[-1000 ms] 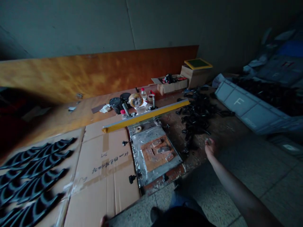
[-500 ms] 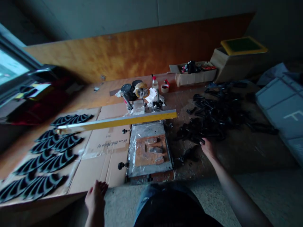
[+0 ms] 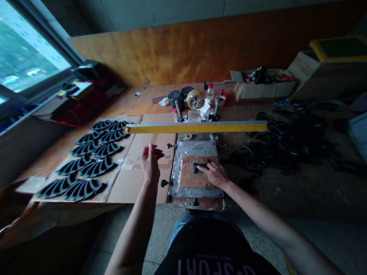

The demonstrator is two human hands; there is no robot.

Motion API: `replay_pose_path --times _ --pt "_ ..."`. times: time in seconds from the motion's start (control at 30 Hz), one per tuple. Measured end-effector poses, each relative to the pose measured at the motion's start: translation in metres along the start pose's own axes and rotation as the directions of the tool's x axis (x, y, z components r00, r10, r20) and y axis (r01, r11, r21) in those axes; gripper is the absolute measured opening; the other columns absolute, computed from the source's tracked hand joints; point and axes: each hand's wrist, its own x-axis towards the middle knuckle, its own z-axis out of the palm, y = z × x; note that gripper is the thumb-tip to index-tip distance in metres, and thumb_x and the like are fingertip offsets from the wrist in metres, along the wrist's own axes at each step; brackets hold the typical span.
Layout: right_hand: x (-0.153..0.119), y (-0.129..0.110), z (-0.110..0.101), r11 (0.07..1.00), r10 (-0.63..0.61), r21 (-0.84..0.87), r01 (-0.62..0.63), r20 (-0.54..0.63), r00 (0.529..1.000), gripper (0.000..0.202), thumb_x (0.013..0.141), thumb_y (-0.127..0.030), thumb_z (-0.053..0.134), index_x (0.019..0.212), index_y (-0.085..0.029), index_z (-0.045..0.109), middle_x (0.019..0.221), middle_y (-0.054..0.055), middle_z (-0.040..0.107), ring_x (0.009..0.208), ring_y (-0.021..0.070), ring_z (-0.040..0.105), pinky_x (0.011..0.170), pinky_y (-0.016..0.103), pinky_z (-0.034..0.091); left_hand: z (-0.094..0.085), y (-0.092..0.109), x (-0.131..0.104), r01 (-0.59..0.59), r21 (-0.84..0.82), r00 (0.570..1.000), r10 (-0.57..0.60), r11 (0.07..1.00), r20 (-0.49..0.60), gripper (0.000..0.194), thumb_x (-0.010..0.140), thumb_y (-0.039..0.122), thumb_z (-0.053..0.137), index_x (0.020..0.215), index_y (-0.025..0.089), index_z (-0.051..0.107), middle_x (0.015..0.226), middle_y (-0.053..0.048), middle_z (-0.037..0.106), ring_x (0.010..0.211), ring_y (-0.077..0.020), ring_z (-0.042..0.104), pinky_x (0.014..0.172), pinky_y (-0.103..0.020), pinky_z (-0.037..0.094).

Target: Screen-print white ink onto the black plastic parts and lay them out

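Observation:
My right hand (image 3: 216, 175) is closed on a small black part (image 3: 197, 168) lying on the brown block (image 3: 187, 179) of the metal plate (image 3: 197, 148). Above the cardboard (image 3: 137, 183), left of the plate, my left hand (image 3: 150, 162) is raised with its fingers apart and nothing in it. A long yellow bar (image 3: 197, 128) crosses over the plate's far end, beyond both hands. Black ribbed fan-shaped parts (image 3: 99, 167) lie in rows at the left. To the right is a heap of black parts (image 3: 298, 141).
Behind the bar stand a tape roll (image 3: 195, 100), a clear bottle with a red cap (image 3: 210, 93) and dark round containers (image 3: 174, 98). An open carton (image 3: 265, 89) sits at the back right. Black knobs (image 3: 164, 183) stick out beside the plate.
My right hand has moved left from the heap to the plate, bringing a black part onto the brown block. My left hand has risen forward over the cardboard. The view has shifted left.

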Motion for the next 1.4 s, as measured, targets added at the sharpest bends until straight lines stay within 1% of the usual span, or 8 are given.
replay_pose_path --times 0.23,0.4,0.5,0.67,0.8,0.97,1.13,1.4 --pt "0.007 -0.011 -0.005 0.996 0.046 -0.074 -0.047 -0.008 0.999 0.045 0.094 -0.019 0.045 0.134 -0.035 0.055 0.111 0.012 0.061 0.105 0.0253 0.054 0.088 0.038 0.045 0.029 0.048 0.024 -0.06 -0.118 0.957 0.09 0.991 0.274 0.044 0.09 0.055 0.042 0.086 0.015 0.059 0.062 0.0 0.055 0.054 -0.0099 0.054 0.054 -0.023 0.049" --pt "-0.002 0.035 -0.032 0.919 0.381 0.199 -0.341 -0.221 0.898 0.032 0.093 -0.033 0.047 0.113 -0.02 0.069 0.094 0.006 0.069 0.088 0.0187 0.064 0.085 0.032 0.052 -0.013 0.028 -0.003 0.069 0.054 0.927 -0.084 0.996 0.366 0.053 0.087 0.062 0.046 0.09 0.013 0.068 0.069 -0.003 0.06 0.061 -0.0113 0.055 0.055 -0.022 0.046" --pt "0.006 0.067 -0.057 0.869 0.49 0.238 -0.433 -0.303 0.817 0.039 0.095 -0.028 0.037 0.109 -0.009 0.068 0.098 0.01 0.068 0.087 0.0188 0.065 0.086 0.035 0.053 -0.041 -0.005 -0.028 0.243 0.222 0.844 -0.319 0.944 0.432 0.054 0.08 0.062 0.057 0.102 0.015 0.069 0.069 0.0 0.059 0.054 -0.0086 0.048 0.047 -0.019 0.037" --pt "0.069 0.037 -0.077 0.963 0.223 0.24 -0.124 -0.449 0.866 0.056 0.083 -0.025 0.065 0.134 -0.013 0.047 0.139 0.015 0.041 0.123 0.027 0.048 0.105 0.044 0.042 -0.052 -0.076 -0.05 0.348 0.295 0.793 -0.448 0.89 0.412 0.077 0.074 0.049 0.067 0.14 0.016 0.045 0.068 0.002 0.059 0.054 -0.0087 0.048 0.049 -0.018 0.036" --pt "0.106 -0.006 -0.069 0.99 0.101 0.114 -0.077 -0.221 0.97 0.034 0.086 -0.022 0.061 0.118 -0.017 0.053 0.114 0.009 0.056 0.106 0.0225 0.055 0.091 0.036 0.047 -0.051 -0.105 -0.047 0.302 0.364 0.796 -0.443 0.881 0.412 0.075 0.076 0.048 0.065 0.139 0.014 0.046 0.07 0.001 0.06 0.054 -0.0088 0.048 0.049 -0.019 0.035" --pt "0.067 -0.018 -0.049 0.998 -0.059 0.003 0.059 0.0 0.998 0.019 0.084 -0.006 0.049 0.093 -0.017 0.062 0.089 0.006 0.063 0.088 0.0196 0.056 0.076 0.028 0.044 -0.057 -0.11 -0.047 0.324 0.37 0.784 -0.466 0.871 0.41 0.071 0.078 0.051 0.063 0.137 0.016 0.048 0.077 -0.002 0.063 0.061 -0.0109 0.054 0.053 -0.02 0.04" --pt "0.022 -0.015 -0.05 0.915 -0.4 0.088 0.394 0.06 0.915 0.025 0.078 -0.002 0.048 0.087 -0.019 0.065 0.085 0.004 0.063 0.085 0.0177 0.055 0.074 0.027 0.042 -0.057 -0.115 -0.05 0.319 0.393 0.795 -0.469 0.863 0.385 0.069 0.078 0.054 0.062 0.134 0.015 0.051 0.081 -0.004 0.065 0.065 -0.0123 0.056 0.057 -0.022 0.042" --pt "0.016 -0.024 -0.028 0.947 -0.321 -0.025 0.321 -0.134 0.938 0.02 0.082 -0.004 0.051 0.09 -0.015 0.065 0.089 0.008 0.063 0.09 0.0211 0.054 0.075 0.032 0.044 -0.051 -0.102 -0.053 0.358 0.359 0.809 -0.478 0.862 0.341 0.071 0.073 0.054 0.066 0.13 0.015 0.053 0.075 -0.002 0.064 0.063 -0.0127 0.057 0.055 -0.021 0.044"
